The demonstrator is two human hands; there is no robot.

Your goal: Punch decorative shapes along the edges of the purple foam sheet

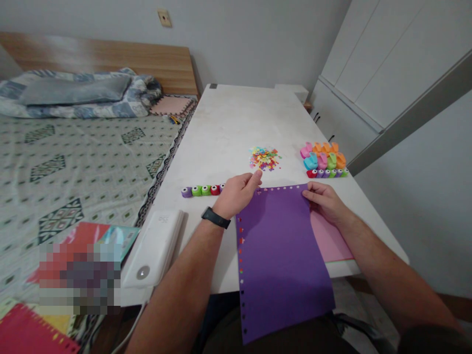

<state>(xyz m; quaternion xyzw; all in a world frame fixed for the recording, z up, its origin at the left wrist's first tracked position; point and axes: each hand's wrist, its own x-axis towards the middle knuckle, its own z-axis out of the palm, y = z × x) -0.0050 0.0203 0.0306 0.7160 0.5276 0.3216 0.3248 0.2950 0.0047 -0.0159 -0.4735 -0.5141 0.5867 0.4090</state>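
Purple paper sheet [282, 246], punched along its top and left edges: hanging over the desk's [236, 115] near edge. Left hand [239, 191]: pinching its top-left corner. Right hand [326, 199]: gripping its top-right corner. Confetti pile [264, 158]: lying beyond it. Craft punches [324, 158]: sitting by the right edge.

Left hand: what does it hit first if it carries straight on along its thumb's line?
Probably the pile of small colourful paper cutouts, just beyond the left hand's thumb tip. Hand height is unclear; it might pass above them.
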